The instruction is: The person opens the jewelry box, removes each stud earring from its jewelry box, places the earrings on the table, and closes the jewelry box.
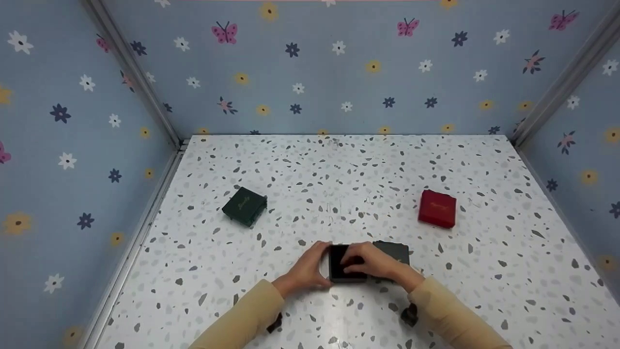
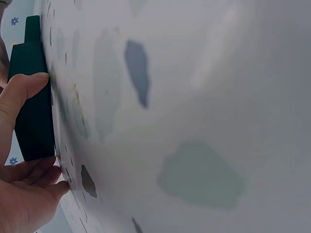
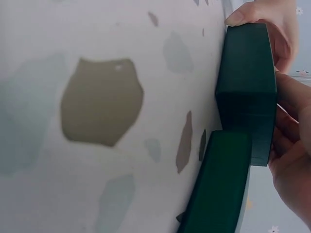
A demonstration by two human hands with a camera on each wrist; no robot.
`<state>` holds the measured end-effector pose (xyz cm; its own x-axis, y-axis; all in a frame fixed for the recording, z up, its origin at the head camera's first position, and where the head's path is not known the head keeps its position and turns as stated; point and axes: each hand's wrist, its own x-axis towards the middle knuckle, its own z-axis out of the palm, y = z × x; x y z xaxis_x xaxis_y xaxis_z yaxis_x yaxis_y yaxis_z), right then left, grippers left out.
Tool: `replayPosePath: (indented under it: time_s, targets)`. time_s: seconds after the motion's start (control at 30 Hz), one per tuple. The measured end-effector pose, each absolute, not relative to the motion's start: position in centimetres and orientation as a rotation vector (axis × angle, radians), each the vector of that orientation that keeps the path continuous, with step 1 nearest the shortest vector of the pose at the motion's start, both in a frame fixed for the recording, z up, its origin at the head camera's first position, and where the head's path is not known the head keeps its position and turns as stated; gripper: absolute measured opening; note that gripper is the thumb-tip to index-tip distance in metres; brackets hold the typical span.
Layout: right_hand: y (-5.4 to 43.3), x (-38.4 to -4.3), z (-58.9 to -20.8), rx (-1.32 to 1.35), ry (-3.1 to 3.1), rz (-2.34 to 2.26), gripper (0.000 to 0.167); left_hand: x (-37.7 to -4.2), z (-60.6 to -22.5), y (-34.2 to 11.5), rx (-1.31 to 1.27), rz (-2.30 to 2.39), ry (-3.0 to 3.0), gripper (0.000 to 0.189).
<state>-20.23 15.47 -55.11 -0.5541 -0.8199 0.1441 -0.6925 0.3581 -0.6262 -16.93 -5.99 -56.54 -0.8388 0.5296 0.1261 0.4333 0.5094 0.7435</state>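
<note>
At the frame's lower centre, the dark box (image 1: 348,280) opens upward, lid (image 1: 395,249) to its right, their joint long axis running left-right. The left hand (image 1: 308,265), thumb and fingers spread, grips its left end; the right hand (image 1: 372,259) dips bent fingers inside, pinching something or not, I cannot tell.

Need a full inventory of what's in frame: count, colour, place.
Open box: 1, dark green outside, dark inside, on the table between the hands
Lid-like half: 1, dark green, right of the open box
Closed green box: 1, dark green, far left
Closed red box: 1, red, far right
Table: 1, speckled white, under everything
Wall panels: 3, blue with flowers and butterflies, left, back, right
Corner posts: 2, grey, back corners
Wrist gear: 2 pieces, black, below the wrists
Sleeves: 2, tan, forearms
Left hand: 1, gripping the open box
Right hand: 1, fingers at the open box
</note>
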Motion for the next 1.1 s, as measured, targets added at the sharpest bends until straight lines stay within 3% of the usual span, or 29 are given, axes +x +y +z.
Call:
replayPosePath:
  time_s: [1.1]
  targets:
    - [15.08, -20.03, -55.60, -1.367, 2.463, -1.018, 0.008, -16.81, -56.20, -5.98, 0.797, 1.212, 2.620, 0.093]
